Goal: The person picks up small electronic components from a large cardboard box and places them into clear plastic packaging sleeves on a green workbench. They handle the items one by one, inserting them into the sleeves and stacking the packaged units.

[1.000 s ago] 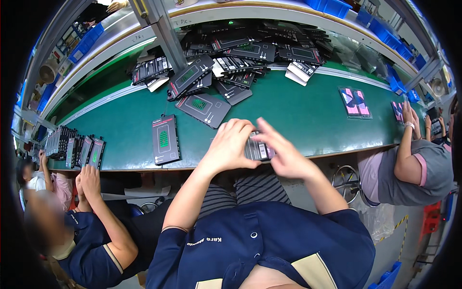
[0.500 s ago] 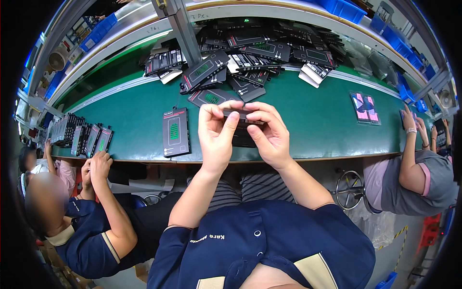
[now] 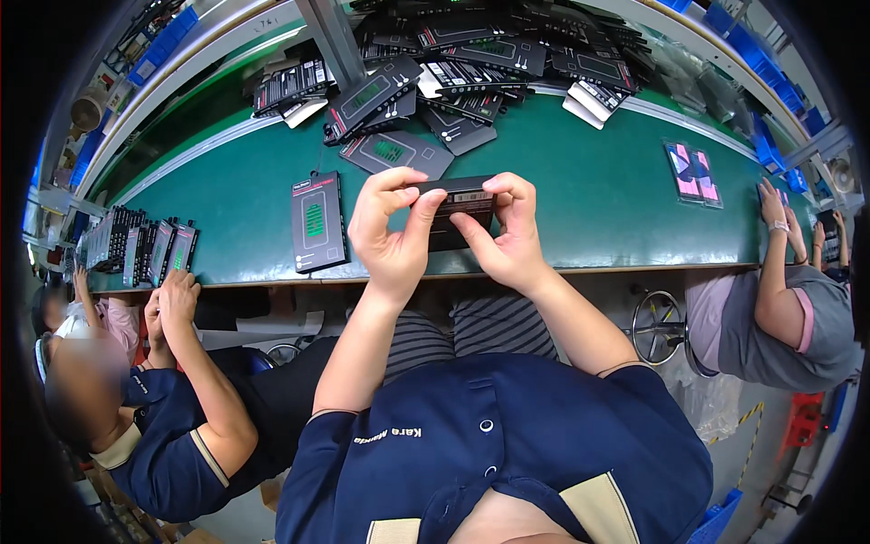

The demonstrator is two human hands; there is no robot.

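Black box [image 3: 446,238], pinched from both sides.
My left fingers [image 3: 394,178] and right fingers [image 3: 509,187] grip it over the counter [image 3: 580,204]; a dark grey box [image 3: 317,227] lies flat to my left, and a pile of boxes [image 3: 494,58] sits farther back.

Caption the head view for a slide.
Left hand and right hand hold a dark box at a green worktable near piled black packages.

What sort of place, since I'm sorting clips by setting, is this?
Probably a factory workshop: a long green workbench, a heap of dark flat boxes, and co-workers seated along the same edge.
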